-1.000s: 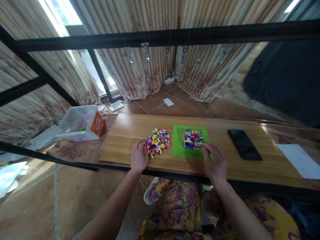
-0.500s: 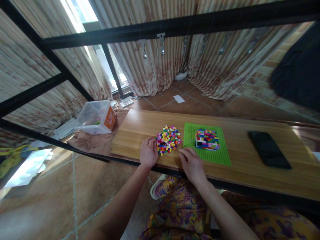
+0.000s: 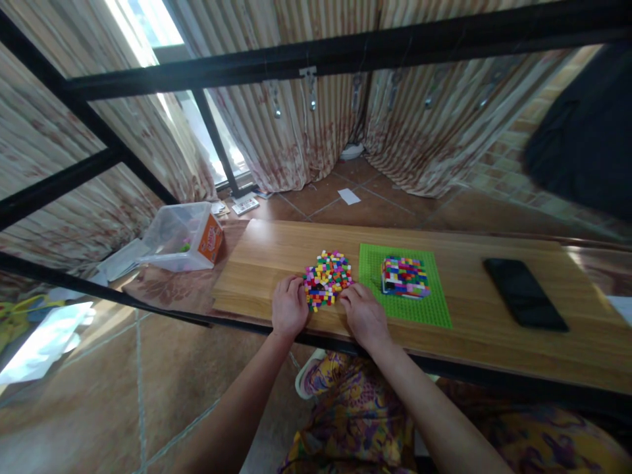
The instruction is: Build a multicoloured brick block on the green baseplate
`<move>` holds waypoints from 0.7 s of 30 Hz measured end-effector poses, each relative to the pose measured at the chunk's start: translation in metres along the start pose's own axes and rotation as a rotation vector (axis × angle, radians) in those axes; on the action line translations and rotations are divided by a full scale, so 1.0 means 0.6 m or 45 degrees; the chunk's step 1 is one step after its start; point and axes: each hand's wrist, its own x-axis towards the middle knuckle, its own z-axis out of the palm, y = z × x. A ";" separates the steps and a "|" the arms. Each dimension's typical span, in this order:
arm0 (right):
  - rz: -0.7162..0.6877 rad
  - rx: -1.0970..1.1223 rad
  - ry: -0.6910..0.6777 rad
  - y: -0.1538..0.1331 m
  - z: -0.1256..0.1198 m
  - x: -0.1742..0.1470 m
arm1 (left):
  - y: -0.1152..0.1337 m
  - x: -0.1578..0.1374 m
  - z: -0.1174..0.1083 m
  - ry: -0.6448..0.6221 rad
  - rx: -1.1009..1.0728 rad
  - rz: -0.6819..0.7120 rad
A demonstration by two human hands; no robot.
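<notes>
A pile of small multicoloured building bricks [image 3: 328, 276] lies on the wooden board between my hands. My left hand [image 3: 289, 307] rests at the pile's left edge with its fingers curled; whatever they hold, if anything, is hidden. At the lower right edge of the pile, my right hand [image 3: 364, 316] has thumb and fingertips pinched together, and I cannot make out what is between them. Just right of it is a green baseplate [image 3: 441, 306], bearing a block-shaped build of stacked coloured bricks [image 3: 405, 276] with a dark opening at its front left.
A black phone [image 3: 524, 293] lies on the right of the wooden tabletop [image 3: 469, 349]. Beyond its left end stands a clear plastic box [image 3: 170, 253] with an orange label. A black metal bar [image 3: 345, 62] crosses above the far side. Curtains hang behind.
My right hand has moved left from beside the baseplate to the brick pile, and its fingers have closed together. My left hand stays at the pile. The view has shifted slightly.
</notes>
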 end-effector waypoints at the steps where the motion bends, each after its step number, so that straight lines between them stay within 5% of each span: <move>1: 0.007 0.027 0.003 0.000 -0.002 -0.002 | 0.000 0.000 0.000 0.002 0.000 0.002; 11: 0.246 0.378 0.223 0.023 -0.073 -0.030 | -0.003 0.001 0.002 0.013 -0.011 -0.001; 17: 0.232 0.279 0.418 0.080 -0.136 -0.012 | -0.003 0.002 0.001 0.008 -0.016 0.000; 21: 0.128 0.096 0.387 0.115 -0.161 0.016 | -0.002 0.003 0.001 -0.003 -0.009 0.000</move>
